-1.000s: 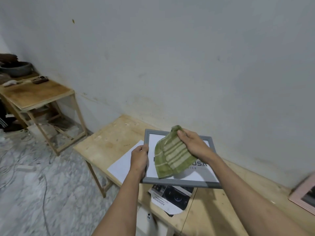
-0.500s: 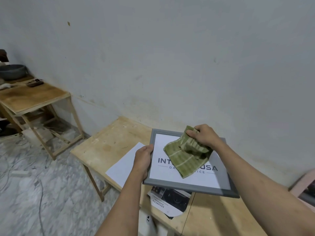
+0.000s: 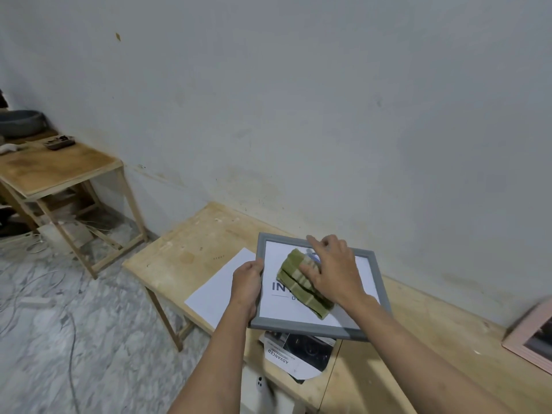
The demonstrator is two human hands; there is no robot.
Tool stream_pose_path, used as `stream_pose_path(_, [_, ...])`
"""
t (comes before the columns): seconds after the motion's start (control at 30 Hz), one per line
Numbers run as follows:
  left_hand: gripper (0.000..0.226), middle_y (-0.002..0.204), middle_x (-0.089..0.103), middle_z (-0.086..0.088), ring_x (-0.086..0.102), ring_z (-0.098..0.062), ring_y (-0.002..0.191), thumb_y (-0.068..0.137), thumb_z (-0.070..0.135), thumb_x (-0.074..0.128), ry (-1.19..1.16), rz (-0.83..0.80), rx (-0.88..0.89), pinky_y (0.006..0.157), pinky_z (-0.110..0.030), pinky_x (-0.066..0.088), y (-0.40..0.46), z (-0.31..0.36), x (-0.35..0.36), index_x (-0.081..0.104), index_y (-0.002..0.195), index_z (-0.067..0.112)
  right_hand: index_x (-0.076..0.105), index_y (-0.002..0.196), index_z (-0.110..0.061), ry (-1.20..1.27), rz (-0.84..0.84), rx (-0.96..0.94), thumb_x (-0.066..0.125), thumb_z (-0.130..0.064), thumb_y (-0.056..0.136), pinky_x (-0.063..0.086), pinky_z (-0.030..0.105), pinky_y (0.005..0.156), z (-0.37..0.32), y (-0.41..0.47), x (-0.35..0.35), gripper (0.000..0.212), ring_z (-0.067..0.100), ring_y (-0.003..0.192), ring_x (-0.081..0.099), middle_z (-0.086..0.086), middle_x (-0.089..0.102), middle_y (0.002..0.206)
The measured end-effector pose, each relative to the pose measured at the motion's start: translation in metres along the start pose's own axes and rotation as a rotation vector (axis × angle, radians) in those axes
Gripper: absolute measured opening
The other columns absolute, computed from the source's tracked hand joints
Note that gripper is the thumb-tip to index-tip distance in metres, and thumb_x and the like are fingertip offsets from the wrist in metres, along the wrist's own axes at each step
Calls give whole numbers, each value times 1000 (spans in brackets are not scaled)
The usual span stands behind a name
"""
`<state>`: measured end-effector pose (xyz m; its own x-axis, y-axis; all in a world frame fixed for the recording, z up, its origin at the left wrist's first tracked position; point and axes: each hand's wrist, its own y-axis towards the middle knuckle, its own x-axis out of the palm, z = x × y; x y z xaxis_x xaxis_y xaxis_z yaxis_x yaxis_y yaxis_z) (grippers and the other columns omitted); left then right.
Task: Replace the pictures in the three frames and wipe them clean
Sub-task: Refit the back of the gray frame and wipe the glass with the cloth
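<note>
A grey picture frame [image 3: 377,282] with a white printed sheet behind its glass is held just above the wooden table [image 3: 191,249]. My left hand [image 3: 247,283] grips the frame's left edge. My right hand [image 3: 333,271] lies flat on a folded green striped cloth [image 3: 300,283], pressing it against the glass with fingers spread. The cloth covers part of the printed letters. A pink frame [image 3: 530,339] lies at the table's right edge, partly cut off.
A blank white sheet [image 3: 219,289] lies on the table left of the frame. A printed leaflet [image 3: 298,354] sits under the frame's near edge. A second wooden table [image 3: 53,168] stands at the left, with cables on the marble floor [image 3: 59,339].
The cloth, which hung loosely from my right hand's fingers, is now folded and pressed flat on the glass under my palm. The frame has tilted a little flatter.
</note>
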<state>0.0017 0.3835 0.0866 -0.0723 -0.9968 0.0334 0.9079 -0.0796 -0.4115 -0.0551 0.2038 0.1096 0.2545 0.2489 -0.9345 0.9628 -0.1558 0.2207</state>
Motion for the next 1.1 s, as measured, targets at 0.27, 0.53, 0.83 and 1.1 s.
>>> stream_pose_path(0.27, [29,98,73,-22,67,-28,77,100,24,50,-67,48,46,71,-39,56,-1,-1,6,68,97,1,36,143,-30,-121,48,-194,35,-49,98,28,37,104,-7,-13,26,50,25,132,38,-3,37,147])
stream_pose_path(0.53, [27,96,74,-20,67,-28,76,99,23,51,-61,63,62,71,-37,55,-4,0,3,71,92,5,41,143,-20,1,-31,-382,41,-33,99,44,42,99,-10,-14,35,46,25,123,50,1,44,148])
stream_pose_path(0.83, [29,88,76,-14,70,-27,76,102,24,51,-104,-73,177,73,-40,54,-6,11,4,74,85,15,47,142,-22,161,63,-359,45,-27,100,22,39,116,-24,56,6,43,22,139,35,-3,41,151])
stream_pose_path(1.1, [24,85,71,-8,61,-23,77,100,17,51,-233,75,151,76,-37,47,-2,-1,-15,68,83,15,56,132,-18,255,-163,-660,46,-23,95,29,36,107,-44,-40,43,38,20,124,47,-1,60,134])
